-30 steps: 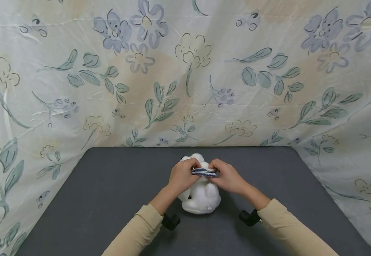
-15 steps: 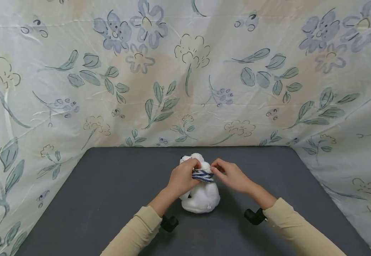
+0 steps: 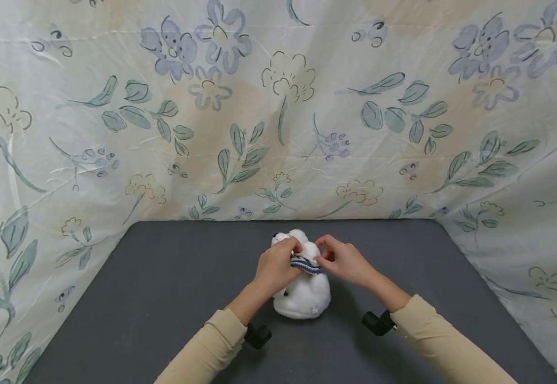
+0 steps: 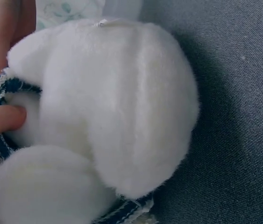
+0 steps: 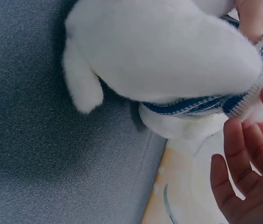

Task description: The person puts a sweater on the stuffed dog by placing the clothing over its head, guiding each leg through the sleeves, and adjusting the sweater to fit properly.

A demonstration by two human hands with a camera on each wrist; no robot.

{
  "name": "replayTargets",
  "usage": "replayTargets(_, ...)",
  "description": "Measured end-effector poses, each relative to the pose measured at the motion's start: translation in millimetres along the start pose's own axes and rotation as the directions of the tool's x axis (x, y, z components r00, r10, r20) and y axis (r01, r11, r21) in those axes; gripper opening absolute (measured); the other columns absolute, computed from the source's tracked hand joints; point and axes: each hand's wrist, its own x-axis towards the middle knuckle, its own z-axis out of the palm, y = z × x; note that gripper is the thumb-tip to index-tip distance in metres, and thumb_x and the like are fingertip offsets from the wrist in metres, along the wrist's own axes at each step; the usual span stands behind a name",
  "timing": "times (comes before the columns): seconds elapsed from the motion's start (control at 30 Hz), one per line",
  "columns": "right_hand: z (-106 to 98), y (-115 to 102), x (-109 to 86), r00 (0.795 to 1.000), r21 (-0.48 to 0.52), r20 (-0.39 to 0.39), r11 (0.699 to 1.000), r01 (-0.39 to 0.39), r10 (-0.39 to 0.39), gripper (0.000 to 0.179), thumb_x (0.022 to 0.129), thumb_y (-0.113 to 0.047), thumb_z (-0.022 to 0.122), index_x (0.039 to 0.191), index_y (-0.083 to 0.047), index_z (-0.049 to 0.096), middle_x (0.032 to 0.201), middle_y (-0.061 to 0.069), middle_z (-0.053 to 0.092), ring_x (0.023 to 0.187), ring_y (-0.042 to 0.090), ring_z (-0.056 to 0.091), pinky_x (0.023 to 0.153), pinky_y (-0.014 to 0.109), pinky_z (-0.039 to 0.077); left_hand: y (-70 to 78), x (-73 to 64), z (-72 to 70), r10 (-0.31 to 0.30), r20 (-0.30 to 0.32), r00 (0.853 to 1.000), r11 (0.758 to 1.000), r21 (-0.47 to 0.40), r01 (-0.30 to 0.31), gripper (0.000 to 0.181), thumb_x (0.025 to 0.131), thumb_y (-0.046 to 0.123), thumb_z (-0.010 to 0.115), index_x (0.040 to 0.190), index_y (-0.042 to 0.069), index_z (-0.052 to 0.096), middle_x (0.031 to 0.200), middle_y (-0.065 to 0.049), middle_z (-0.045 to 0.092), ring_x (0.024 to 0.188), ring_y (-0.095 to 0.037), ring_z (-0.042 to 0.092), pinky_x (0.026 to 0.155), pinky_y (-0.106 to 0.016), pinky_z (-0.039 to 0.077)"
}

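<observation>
A white plush animal [image 3: 302,300] sits mid-table with its back to me, a dark nose just showing past its head. Round its neck goes a blue and white striped knit scarf [image 3: 305,264]. My left hand [image 3: 276,266] grips the scarf at the left side of the neck; the left wrist view shows a fingertip [image 4: 14,116] inside the knit loop. At the right side, my right hand [image 3: 345,261] pinches the scarf's pale ribbed edge between thumb and fingers, clearest in the right wrist view, where the scarf [image 5: 187,106] runs under the plush body.
The dark grey table [image 3: 173,282] extends all round the toy. A floral curtain [image 3: 240,133] hangs behind it and along both sides. Black wrist camera mounts [image 3: 258,337] jut out below both wrists.
The scarf's back, earlier held out flat between both hands, now lies lower against the neck. My right hand has shifted slightly right and up; the left stays at the neck.
</observation>
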Motion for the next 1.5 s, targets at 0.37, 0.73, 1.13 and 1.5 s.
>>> replayTargets(0.37,1.7,1.1,1.5,0.998,-0.034,0.058,0.999,0.037,-0.035,0.03,0.086,-0.022,0.064,0.111,-0.009,0.055,0.076,-0.002,0.058,0.06,0.004,0.05,0.052,0.021,0.043,0.8,-1.0,1.2,0.08,0.022,0.997,0.996,-0.034,-0.079,0.032,0.071,0.017,0.078,0.096,0.018,0.058,0.094,0.004,0.061,0.083,-0.01,0.057,0.067,-0.025,0.048)
replayTargets(0.73,1.1,-1.5,0.0,0.999,-0.077,0.016,0.997,0.03,-0.029,0.021,0.087,-0.016,0.063,0.106,-0.009,0.058,0.071,-0.005,0.056,0.057,0.002,0.048,0.049,0.021,0.041,0.9,-5.0,-12.5,0.132,0.135,0.982,0.989,-0.082,-0.121,0.042,0.074,0.041,0.074,0.107,0.02,0.057,0.103,0.007,0.057,0.085,-0.007,0.054,0.07,-0.024,0.046)
replayTargets(1.13,1.2,-5.6,1.9,1.0,-0.062,0.024,0.998,0.008,-0.007,0.016,0.087,-0.018,0.061,0.102,-0.012,0.059,0.07,-0.006,0.057,0.054,0.004,0.048,0.047,0.022,0.04,3.4,-2.5,-15.8,-0.075,0.092,0.993,0.997,-0.019,0.077,0.038,0.076,0.046,0.071,0.101,0.018,0.068,0.102,0.002,0.062,0.089,-0.015,0.057,0.067,-0.029,0.047)
replayTargets(1.5,-0.7,-6.6,2.2,0.99,-0.005,0.069,0.992,-0.123,0.123,0.018,0.089,-0.025,0.058,0.104,-0.016,0.06,0.076,-0.004,0.059,0.062,0.009,0.051,0.054,0.027,0.043,3.2,0.2,-3.8,-0.005,0.112,0.994,0.998,-0.057,0.011,0.049,0.076,0.045,0.071,0.115,0.015,0.065,0.113,-0.002,0.06,0.101,-0.02,0.056,0.081,-0.04,0.046)
